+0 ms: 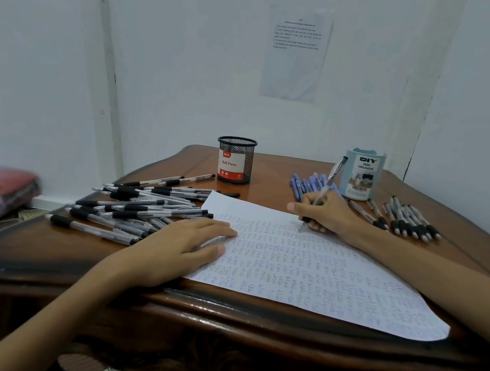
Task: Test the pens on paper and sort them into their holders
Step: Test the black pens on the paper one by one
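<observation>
Now our right fingers [300,208] pinch the pen [328,185] low on its dark grip, tip on the paper [234,207] near its far edge, while our left hand [179,248] lies flat, pressing the sheet to the desk [268,188]. We judge a faint stroke could vanish among the crowded marks [305,265] and missort a dry pen, or the sheet could slip if that hand lifts. The pen's long axis runs from tip at seven o'clock to clip at one o'clock.
</observation>
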### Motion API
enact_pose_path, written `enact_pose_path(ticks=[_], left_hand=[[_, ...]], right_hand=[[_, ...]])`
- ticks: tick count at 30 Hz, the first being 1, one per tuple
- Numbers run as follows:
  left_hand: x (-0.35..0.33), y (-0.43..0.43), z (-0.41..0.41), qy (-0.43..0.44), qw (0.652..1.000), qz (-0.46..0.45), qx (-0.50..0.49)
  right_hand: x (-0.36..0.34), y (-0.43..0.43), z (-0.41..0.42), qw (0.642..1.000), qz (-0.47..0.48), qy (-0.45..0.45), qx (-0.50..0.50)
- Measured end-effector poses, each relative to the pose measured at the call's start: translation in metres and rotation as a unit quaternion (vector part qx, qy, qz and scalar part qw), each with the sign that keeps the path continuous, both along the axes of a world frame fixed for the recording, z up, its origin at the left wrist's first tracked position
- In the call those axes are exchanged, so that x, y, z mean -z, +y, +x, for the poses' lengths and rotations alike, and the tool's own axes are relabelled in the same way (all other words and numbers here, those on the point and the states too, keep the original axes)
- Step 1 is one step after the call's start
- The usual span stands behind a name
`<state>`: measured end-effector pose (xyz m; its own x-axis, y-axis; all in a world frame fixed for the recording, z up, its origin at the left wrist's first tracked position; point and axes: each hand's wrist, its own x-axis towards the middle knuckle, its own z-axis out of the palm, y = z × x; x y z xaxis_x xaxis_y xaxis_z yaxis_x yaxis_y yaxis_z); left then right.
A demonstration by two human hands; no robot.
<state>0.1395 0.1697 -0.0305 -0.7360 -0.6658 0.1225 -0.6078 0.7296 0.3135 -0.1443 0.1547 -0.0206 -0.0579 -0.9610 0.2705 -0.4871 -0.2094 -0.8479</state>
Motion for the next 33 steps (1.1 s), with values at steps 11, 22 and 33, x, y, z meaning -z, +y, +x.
enact_pose_path(ticks=[11,22,33], left_hand=[[0.0002,-0.0001,-0.0003,0.0,1.0,0.002,-0.001],[0.0001,-0.0003,0.0001,0.004,1.0,0.0,0.001],[-0.0007,0.0001,-0.0002,-0.001,1.0,-0.005,0.0]], right_hand=[[-0.001,0.0032,0.001,1.0,0.008,0.003,-0.01],[-0.0002,0.0,-0.0001,1.0,0.0,0.009,0.009],[-0.0001,-0.0043,-0.0015,1.0,-0.007,0.003,0.022]])
